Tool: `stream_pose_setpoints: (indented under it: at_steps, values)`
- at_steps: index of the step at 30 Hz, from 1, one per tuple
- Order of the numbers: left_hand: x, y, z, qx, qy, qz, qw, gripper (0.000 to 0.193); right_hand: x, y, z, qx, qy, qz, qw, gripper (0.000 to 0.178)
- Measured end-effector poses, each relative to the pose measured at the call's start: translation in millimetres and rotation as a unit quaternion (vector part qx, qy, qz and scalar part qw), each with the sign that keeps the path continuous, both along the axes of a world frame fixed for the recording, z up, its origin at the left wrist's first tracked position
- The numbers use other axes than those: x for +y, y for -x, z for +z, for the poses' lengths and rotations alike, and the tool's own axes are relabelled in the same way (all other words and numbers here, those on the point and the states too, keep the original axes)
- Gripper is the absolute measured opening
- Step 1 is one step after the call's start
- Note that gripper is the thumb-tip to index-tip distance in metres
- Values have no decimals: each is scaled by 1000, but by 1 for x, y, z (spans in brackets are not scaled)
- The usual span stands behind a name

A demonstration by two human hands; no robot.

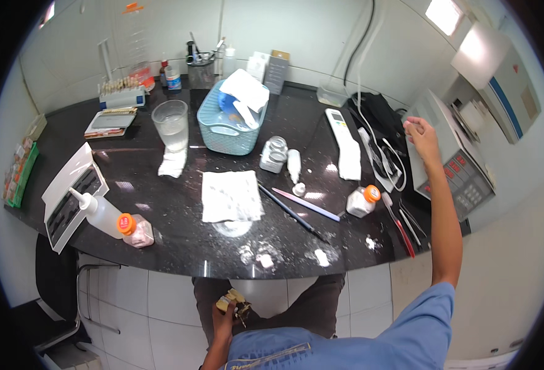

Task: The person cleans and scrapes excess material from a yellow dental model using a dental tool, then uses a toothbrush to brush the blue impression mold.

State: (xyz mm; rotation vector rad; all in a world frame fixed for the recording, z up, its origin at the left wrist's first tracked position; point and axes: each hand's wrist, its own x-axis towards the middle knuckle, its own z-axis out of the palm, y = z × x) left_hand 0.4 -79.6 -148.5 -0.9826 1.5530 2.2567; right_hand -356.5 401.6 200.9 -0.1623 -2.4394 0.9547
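Low over my lap, my left hand point(223, 316) grips a yellowish dental model point(235, 301) with dark and brass-coloured parts. My right arm stretches out to the far right, where my right hand point(422, 137) is raised beside a grey furnace-like machine point(466, 176) with red displays and round buttons. Its fingers are curled together, and whatever they may hold is hidden. Below that hand, a white cable point(401, 169) loops over a dark bag point(380, 117). An orange-capped jar point(362, 202) stands to the left of my right forearm, near a red-handled brush point(404, 235).
A folded white tissue point(232, 196), dark brush point(291, 213) and pink-lilac tool point(309, 205) lie mid-table among white powder. Behind are a blue basket point(229, 135), plastic cup point(172, 126) and remote control point(339, 128). At left stand a squeeze bottle point(102, 214) and another orange-capped jar point(139, 233).
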Motion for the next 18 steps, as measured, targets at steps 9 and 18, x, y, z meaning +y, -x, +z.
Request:
stream_pose_setpoints:
  at_steps: [9,18]
  values:
    - [8,-2,-7,-18,22,-72,997,52,-16,-158,17,77,-7,88,993,22]
    - [61,2,80,83,61,-274,956,57,13,-237,-56,1,-140,5,990,15]
